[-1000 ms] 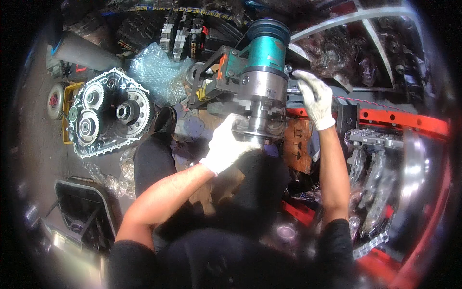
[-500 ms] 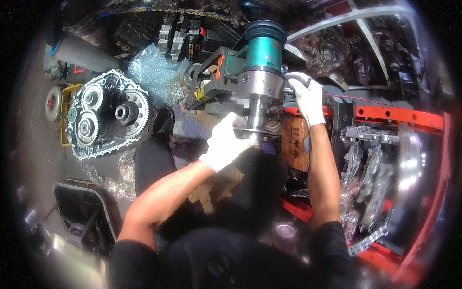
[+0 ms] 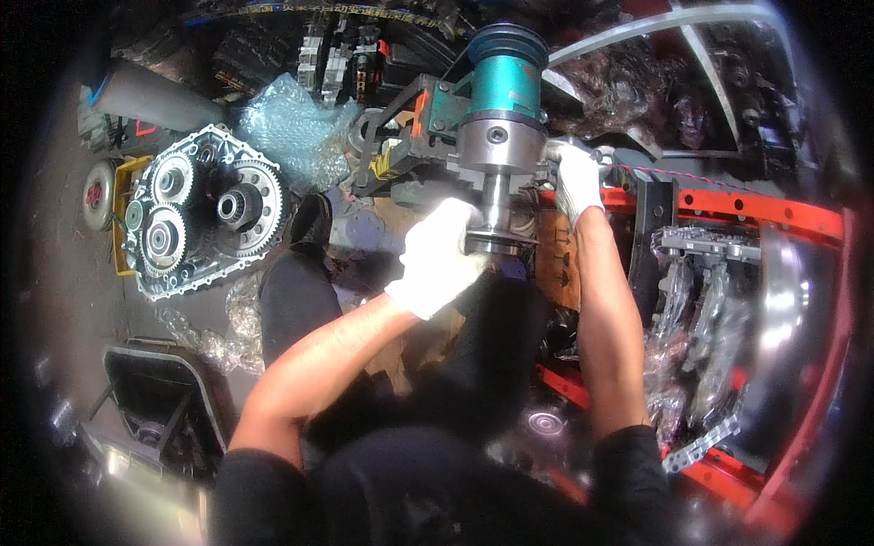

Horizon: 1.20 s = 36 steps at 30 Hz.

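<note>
My white-gloved left hand (image 3: 442,255) is closed round the disc at the lower end of a steel shaft (image 3: 495,214) with a flange (image 3: 499,241). The shaft sits in a steel chuck (image 3: 499,141) with a hex socket facing up, below a teal cylindrical machine body (image 3: 505,86) with a dark pulley on top. My gloved right hand (image 3: 575,177) is closed at the chuck's right side, around what looks like a metal handle or key, mostly hidden under the fingers.
An open gearbox housing with gears (image 3: 200,209) lies on the left beside bubble wrap (image 3: 291,136). A red steel frame (image 3: 801,218) with wrapped metal parts (image 3: 706,328) is at right. My legs and shoe (image 3: 309,218) are below the machine, near a cardboard piece (image 3: 558,259).
My right hand has moved inward to the chuck's side and closed there. The chuck has turned, bringing the socket to the front. My left hand stays on the shaft.
</note>
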Each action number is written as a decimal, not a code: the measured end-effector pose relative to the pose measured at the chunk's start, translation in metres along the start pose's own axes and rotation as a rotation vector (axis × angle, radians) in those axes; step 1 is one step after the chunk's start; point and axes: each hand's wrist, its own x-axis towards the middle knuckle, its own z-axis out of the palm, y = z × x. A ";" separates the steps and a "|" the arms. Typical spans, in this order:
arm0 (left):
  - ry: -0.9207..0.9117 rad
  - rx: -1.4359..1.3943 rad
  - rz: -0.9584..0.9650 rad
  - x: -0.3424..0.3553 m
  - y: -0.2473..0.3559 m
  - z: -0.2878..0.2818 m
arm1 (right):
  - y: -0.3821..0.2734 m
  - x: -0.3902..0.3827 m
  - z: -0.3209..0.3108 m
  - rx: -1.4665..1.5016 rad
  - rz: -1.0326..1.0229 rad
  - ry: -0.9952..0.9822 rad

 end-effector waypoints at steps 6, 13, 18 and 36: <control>0.053 0.015 0.047 0.002 -0.003 0.002 | 0.007 0.010 -0.003 -0.044 0.022 0.020; -0.018 0.011 -0.018 0.000 0.006 -0.004 | 0.007 0.019 -0.009 -0.196 0.006 -0.057; -0.013 0.074 0.053 0.003 0.008 -0.007 | 0.006 0.017 -0.013 -0.136 0.065 -0.115; -0.187 0.483 0.698 0.028 0.054 -0.003 | 0.024 -0.034 -0.011 0.230 -0.304 -0.071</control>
